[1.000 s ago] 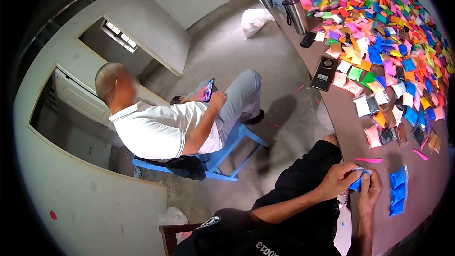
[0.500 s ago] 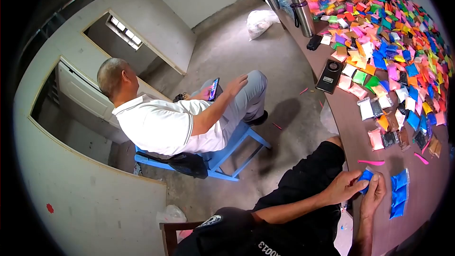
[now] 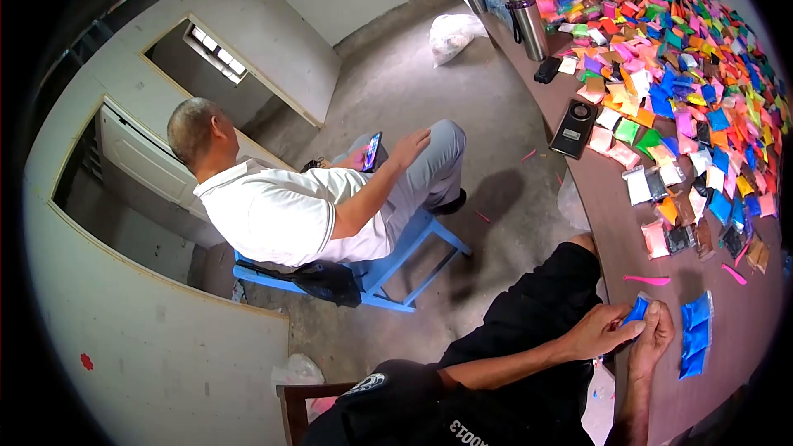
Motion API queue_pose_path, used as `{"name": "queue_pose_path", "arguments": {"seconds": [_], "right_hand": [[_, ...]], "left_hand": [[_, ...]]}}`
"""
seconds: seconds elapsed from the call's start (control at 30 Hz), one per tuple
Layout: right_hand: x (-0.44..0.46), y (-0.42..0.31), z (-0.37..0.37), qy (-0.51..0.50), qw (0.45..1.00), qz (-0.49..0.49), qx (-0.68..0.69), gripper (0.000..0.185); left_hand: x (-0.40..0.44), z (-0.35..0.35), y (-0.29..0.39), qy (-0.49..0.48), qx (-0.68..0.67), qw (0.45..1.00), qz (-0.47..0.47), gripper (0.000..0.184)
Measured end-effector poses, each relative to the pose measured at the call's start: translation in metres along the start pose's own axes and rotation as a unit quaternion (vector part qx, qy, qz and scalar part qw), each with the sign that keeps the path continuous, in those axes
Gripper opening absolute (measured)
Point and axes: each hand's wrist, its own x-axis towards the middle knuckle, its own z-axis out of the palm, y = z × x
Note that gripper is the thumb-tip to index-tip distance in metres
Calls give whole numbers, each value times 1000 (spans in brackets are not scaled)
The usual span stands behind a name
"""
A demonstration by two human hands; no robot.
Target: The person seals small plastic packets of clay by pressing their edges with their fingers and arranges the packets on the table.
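My left hand (image 3: 605, 329) and my right hand (image 3: 652, 337) meet at the near edge of the table, pinching a small blue packet (image 3: 637, 310) between their fingers. Part of the packet is hidden behind the fingertips. Just right of my right hand lies a joined strip of blue packets (image 3: 696, 336) in clear film. A pink plastic knife (image 3: 647, 280) rests on the table just beyond my hands, and another pink plastic knife (image 3: 733, 274) lies farther right.
A large heap of colourful packets (image 3: 661, 74) covers the far part of the brown table (image 3: 615, 239). A phone (image 3: 573, 129) and a steel flask (image 3: 527, 23) stand along its left edge. Left, a person in a white shirt (image 3: 273, 211) sits on a blue chair (image 3: 405, 272), holding a phone.
My fingers have shifted slightly around the blue packet, and its visible part has changed shape a little. The things on the table stay where they were.
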Motion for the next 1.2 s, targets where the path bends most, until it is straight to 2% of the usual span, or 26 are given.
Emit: {"name": "queue_pose_path", "arguments": {"seconds": [0.07, 0.2, 0.3, 0.37, 0.57, 0.77, 0.9, 0.93, 1.0, 1.2], "right_hand": [[-1, 7, -2, 10, 1000, 8, -2, 31], [1, 1, -2, 8, 1000, 2, -26, 28], [0, 3, -6, -9, 1000, 21, -5, 26], [-1, 7, -8, -10, 1000, 18, 4, 25], [-1, 7, -3, -15, 1000, -12, -4, 23], [0, 4, -3, -18, 1000, 0, -16, 23], [0, 3, -5, -35, 999, 17, 10, 22], [0, 3, -5, -35, 999, 17, 11, 22], [0, 5, -2, -23, 1000, -19, 7, 21], [1, 1, -1, -58, 998, -36, -15, 21]], "left_hand": [[1, 1, 1, 24, -28, 998, 47, 40], [2, -6, 6, -5, -24, 999, 44, 38], [0, -6, 8, -7, -34, 999, 27, 37], [0, -7, 6, -38, -60, 997, -42, 36], [1, -13, 1, -11, -63, 996, -69, 36], [1, -15, -3, 1, -80, 997, -7, 36], [0, -17, -10, 3, -64, 998, -8, 34], [-1, -14, -13, 4, -96, 995, -24, 33], [0, -14, -12, 7, -126, 991, -38, 32], [2, -16, -9, 38, -115, 991, -51, 27]]}}
